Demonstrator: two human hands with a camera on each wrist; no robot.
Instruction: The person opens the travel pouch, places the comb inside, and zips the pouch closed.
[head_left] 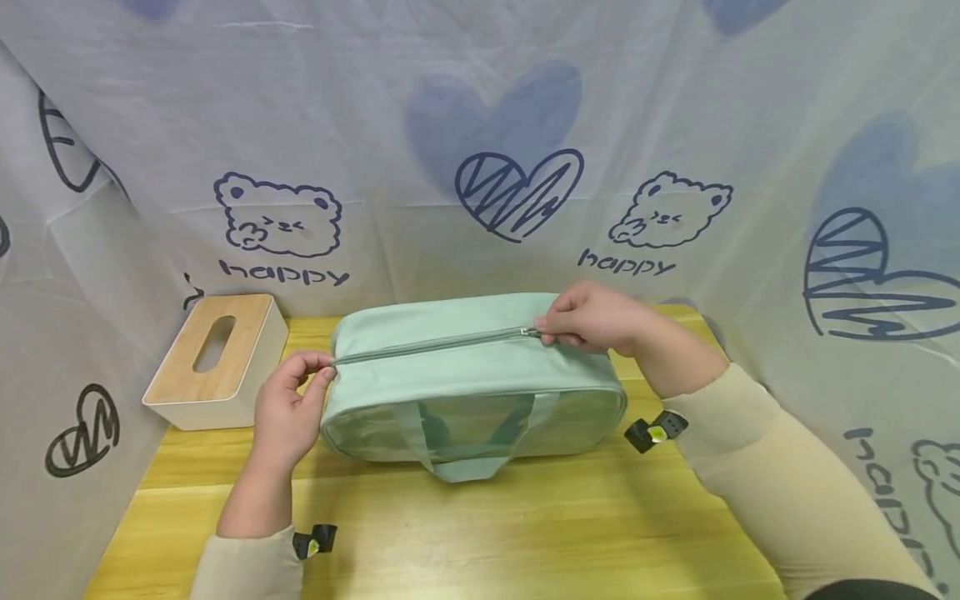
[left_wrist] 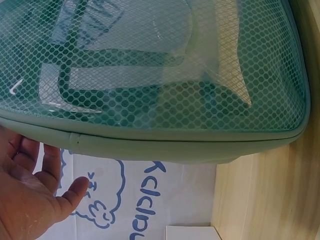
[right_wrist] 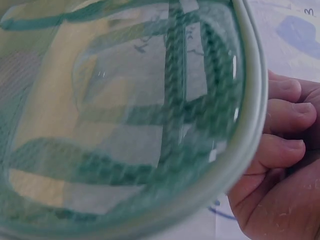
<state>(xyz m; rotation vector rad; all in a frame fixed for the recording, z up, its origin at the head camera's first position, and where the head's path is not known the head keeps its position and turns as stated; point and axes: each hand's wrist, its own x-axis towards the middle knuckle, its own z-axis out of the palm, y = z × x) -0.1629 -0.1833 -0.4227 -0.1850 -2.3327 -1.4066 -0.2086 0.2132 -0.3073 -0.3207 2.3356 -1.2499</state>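
A mint-green zippered bag (head_left: 442, 375) with a see-through side panel lies on the table. Its carrying strap (head_left: 468, 471) hangs down the near side. Along the top runs the zipper (head_left: 427, 343), its teeth joined from the left end up to the slider. My right hand (head_left: 592, 318) pinches the zipper pull (head_left: 529, 332) near the right end. At the opposite end, my left hand (head_left: 288, 408) pinches the bag's edge by the zipper's end. In the left wrist view, the mesh panel (left_wrist: 150, 105) fills the top, and some fingertips are hidden behind the bag.
A white tissue box (head_left: 210, 354) with a wooden lid stands left of the bag. Behind and at both sides hang pale curtains (head_left: 390, 242) printed with hearts and bears. The yellow wooden table (head_left: 465, 533) reaches toward me in front of the bag.
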